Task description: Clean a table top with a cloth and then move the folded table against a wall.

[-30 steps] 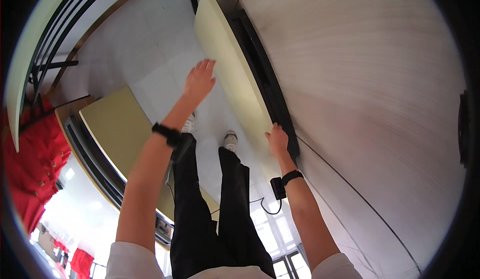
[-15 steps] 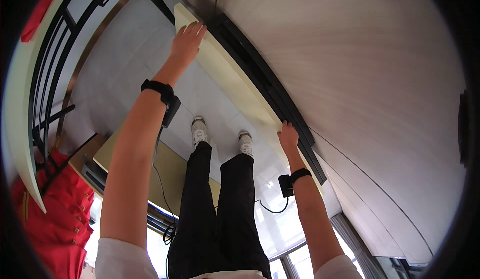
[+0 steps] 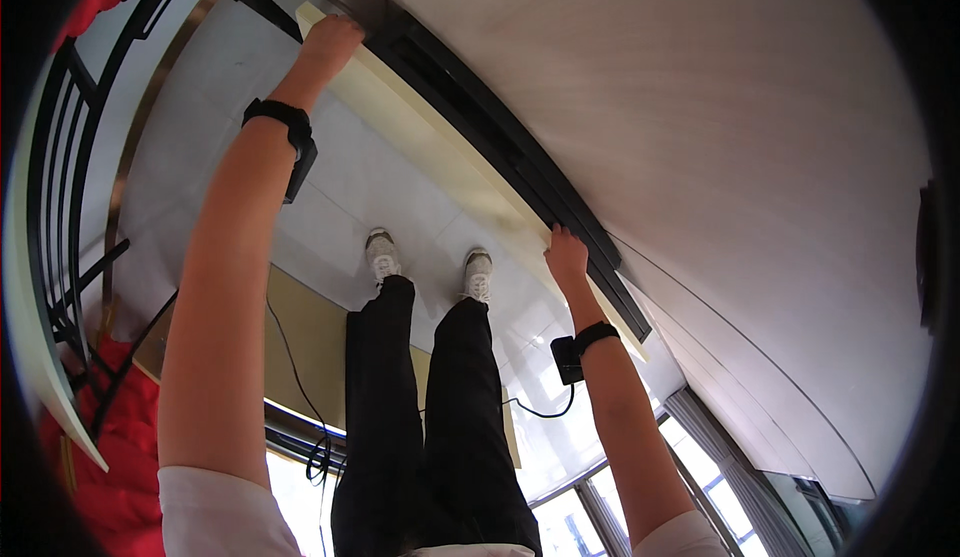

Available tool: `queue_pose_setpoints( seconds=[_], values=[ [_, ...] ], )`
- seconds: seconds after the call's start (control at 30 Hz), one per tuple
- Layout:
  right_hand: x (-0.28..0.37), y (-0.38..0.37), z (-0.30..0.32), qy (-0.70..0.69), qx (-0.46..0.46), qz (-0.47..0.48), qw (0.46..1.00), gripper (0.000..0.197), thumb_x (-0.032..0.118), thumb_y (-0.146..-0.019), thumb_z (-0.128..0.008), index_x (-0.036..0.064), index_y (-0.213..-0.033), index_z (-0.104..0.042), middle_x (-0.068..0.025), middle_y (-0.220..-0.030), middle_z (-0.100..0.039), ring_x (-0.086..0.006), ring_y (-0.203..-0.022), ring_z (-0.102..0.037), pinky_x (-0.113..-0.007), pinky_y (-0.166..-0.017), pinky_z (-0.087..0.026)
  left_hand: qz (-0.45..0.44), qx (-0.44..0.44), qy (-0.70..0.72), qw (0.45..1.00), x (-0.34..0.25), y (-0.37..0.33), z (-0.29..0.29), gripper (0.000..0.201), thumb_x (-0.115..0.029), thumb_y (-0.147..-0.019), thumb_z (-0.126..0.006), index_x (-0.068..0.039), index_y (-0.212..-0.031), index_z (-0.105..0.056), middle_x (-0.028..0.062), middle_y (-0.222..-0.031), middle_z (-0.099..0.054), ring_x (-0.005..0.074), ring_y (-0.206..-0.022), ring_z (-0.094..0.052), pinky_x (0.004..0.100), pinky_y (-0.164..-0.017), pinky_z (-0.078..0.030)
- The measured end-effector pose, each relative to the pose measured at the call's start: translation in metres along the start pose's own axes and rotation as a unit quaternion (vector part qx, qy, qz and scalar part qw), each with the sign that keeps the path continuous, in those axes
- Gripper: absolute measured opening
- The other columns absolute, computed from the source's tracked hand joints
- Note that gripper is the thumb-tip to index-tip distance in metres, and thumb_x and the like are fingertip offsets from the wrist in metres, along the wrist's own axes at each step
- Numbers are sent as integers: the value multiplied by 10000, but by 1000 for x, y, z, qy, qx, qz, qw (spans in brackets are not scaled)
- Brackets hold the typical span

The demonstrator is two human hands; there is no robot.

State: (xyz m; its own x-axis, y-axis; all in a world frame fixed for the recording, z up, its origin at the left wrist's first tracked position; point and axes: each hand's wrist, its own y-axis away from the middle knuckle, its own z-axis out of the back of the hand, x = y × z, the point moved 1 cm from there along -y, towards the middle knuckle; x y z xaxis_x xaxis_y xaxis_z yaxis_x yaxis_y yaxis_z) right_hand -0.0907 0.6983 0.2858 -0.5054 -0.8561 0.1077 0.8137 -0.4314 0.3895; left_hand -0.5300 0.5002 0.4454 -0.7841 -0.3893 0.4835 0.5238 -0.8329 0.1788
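Two hands meet the pale yellow board (image 3: pixel 430 127) in the head view; it runs alongside the black channel (image 3: pixel 490 117). The left hand (image 3: pixel 332 45) curls beside the channel's upper end, the right hand (image 3: pixel 568 255) nearer its lower end; whether either clamps, I cannot tell. Even pressure would probably prevent twisting.

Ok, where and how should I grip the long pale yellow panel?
Likely best: take the pale yellow panel by its long edge beside the black channel, coming from the side of the floor, left hand and right hand spread apart. It is long and narrow, with an edge to curl over.
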Motion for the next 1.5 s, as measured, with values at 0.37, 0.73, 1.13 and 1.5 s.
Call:
queue_pose_setpoints(
  seconds=[0.37, 0.73, 1.13, 1.5],
  values=[
    [18, 12, 13, 23, 16, 47, 999, 282, 94, -748, -595, 31, -1019, -548, -144, -890, -604, -301, -794, -628, -368, -648, -531, -5, -43, 44, 998, 15, 33, -41, 183, -69, -640, -688, -97, -813, -637, 52, -883, -611, 222, -878, -583, 311, -771, -492],
    [34, 15, 10, 51, 23, 81, 995, 260, 102, -727, -621, 27, -962, -538, -133, -856, -587, -288, -788, -622, -351, -644, -533, 13, 13, 88, 996, 15, 94, -63, 241, -81, -629, -699, -63, -852, -611, 63, -852, -593, 235, -884, -561, 327, -813, -463],
    [34, 22, 29, 80, 34, 106, 991, 138, 67, -747, -579, 48, -882, -556, -106, -791, -568, -253, -750, -615, -322, -584, -543, 18, 39, 102, 994, 10, 114, -68, 205, -104, -612, -706, -79, -778, -590, 33, -829, -594, 204, -846, -569, 308, -808, -459],
    [25, 29, 23, 74, -14, 78, 994, 62, 99, -777, -548, 64, -828, -549, -92, -763, -557, -234, -710, -606, -320, -537, -531, 86, -31, 114, 989, -48, 100, -47, 276, -57, -784, -514, -66, -1054, -569, 91, -1098, -556, 230, -1055, -520, 368, -959, -398]
  ],
)
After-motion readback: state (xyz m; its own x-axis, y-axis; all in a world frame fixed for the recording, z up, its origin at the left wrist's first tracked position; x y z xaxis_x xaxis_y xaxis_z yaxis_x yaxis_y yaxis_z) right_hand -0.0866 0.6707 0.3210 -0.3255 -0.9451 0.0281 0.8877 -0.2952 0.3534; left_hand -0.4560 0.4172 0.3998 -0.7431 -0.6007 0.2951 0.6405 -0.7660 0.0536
